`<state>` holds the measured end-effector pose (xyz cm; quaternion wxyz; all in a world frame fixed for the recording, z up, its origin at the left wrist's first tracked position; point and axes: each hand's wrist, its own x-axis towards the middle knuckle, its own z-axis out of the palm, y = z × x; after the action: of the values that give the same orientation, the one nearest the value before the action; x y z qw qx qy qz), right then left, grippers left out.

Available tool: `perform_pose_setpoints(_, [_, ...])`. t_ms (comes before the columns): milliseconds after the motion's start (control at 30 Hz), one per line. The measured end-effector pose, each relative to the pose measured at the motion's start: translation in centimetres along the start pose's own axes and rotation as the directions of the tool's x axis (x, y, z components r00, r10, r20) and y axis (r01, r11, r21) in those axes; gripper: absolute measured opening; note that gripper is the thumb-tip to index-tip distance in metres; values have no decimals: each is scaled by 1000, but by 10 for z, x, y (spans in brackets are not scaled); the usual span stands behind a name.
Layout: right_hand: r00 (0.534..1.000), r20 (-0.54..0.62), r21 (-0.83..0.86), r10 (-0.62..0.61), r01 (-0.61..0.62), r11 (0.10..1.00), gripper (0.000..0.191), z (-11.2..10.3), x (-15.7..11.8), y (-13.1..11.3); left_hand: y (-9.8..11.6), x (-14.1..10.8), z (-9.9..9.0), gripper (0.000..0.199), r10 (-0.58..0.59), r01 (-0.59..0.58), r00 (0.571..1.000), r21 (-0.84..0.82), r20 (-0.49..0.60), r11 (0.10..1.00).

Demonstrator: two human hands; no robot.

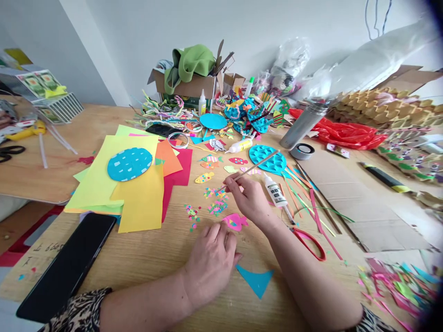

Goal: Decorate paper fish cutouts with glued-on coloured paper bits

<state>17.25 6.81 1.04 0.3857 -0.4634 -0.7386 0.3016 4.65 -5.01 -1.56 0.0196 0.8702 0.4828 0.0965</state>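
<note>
Blue scrap, nearer than pink fish: could be dragged if left hand sweeps right. Handwriting, far left of fish: not legible for sure. Left hand curled, fingertips at fish's left end; cannot tell whether gripping. Right hand, beyond fish, pinches thin stick. Confetti, just beyond fish, may scatter if brushed. Glue bottle, beyond fish, rightward: label unreadable.

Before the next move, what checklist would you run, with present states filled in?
1. Stick in the right hand: ok, pinched.
2. Left hand at the edge of the pink fish: ok.
3. Stick's tip touching the paper bits: cannot tell.
4. Blue scrap apart from the pink fish: ok.
5. Glue bottle beside the right hand upright: not ok, on its side.
6. Scissors well away from the right forearm: not ok, close beside it.
</note>
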Motion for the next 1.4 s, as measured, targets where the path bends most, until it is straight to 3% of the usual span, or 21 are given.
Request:
perform_pose_setpoints(200, [997,41,-53,-71,73,996,27,-1,10,-4,-1,-1,1,31,-3,3,1000,-21,8,1000])
perform_pose_setpoints(667, [987,117,-162,-110,128,978,21,8,7,6,-1,-1,3,36,0,0,1000,-6,-29,1000])
perform_pose_setpoints(1200, [970,161,-161,-184,209,965,26,15,8,14,-2,0,4,38,12,-12,997,5,-79,1000])
perform_pose_setpoints(1400, [981,99,-99,-164,174,980,26,13,8,11,-1,0,3,39,14,-13,998,13,-59,1000])
